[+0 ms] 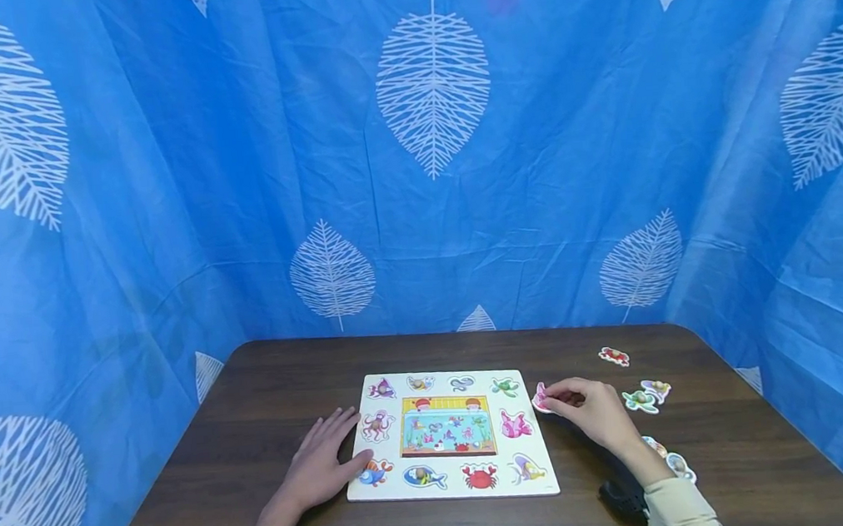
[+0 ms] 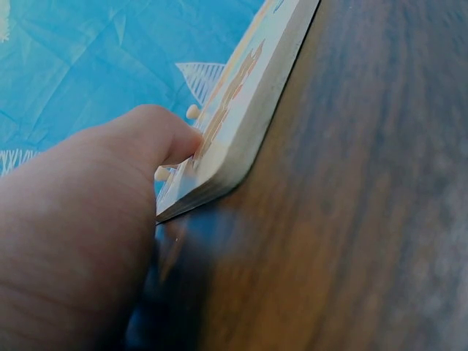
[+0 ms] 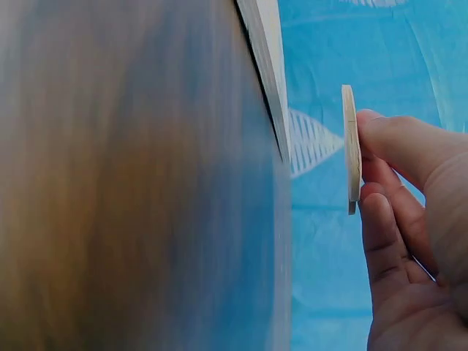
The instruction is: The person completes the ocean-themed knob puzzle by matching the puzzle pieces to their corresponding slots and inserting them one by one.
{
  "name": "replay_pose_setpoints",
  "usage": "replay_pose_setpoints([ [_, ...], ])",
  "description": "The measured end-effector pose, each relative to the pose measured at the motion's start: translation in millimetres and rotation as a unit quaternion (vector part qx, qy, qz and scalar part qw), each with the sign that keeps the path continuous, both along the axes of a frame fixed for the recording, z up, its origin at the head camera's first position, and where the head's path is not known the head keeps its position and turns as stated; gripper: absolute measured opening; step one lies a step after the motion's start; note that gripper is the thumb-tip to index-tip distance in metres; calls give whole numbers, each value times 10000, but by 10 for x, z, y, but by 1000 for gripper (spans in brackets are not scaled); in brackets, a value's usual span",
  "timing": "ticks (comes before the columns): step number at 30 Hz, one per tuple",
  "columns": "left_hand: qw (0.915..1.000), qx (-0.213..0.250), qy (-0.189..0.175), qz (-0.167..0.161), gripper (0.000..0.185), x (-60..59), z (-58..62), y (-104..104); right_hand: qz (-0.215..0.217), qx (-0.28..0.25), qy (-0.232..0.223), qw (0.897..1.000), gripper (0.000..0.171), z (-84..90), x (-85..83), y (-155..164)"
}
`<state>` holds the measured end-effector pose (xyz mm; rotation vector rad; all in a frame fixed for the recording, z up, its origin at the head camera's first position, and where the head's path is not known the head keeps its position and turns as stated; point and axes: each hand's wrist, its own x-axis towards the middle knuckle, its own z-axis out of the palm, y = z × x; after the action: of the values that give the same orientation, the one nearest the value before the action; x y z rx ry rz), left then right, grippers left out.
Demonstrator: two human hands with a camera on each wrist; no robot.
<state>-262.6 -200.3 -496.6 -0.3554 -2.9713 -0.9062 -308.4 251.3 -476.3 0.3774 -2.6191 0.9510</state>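
Observation:
A white wooden peg puzzle board (image 1: 457, 495) with sea-animal shapes round an aquarium picture lies on the table. The left hand (image 1: 322, 464) rests at its left edge, fingers stretched out and thumb on the near left corner, over the hermit crab picture; the left wrist view shows this thumb (image 2: 164, 135) from the side. Just past the board's right edge, the right hand (image 1: 596, 415) pinches a pink puzzle piece (image 1: 539, 398). In the right wrist view this thin piece (image 3: 351, 146) is edge-on, raised above the table, with the fingertips at its back.
To the right on the dark wooden table (image 1: 288, 375) lie loose pieces: a red crab (image 1: 614, 356), a green turtle (image 1: 640, 402), a yellow-purple piece (image 1: 658, 389) and others partly behind the right forearm. A blue leaf-patterned curtain (image 1: 537, 203) surrounds the table.

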Motion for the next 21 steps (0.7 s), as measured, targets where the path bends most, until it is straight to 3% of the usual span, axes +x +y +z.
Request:
replay_pose_setpoints([
  [12,10000,7,15,-4,73,4,-26,1,408,6,-708,9967,11,-19,90,-328],
  [21,10000,-16,46,-30,74,14,-16,-6,524,-26,-774,9956,9,-117,96,-466],
])
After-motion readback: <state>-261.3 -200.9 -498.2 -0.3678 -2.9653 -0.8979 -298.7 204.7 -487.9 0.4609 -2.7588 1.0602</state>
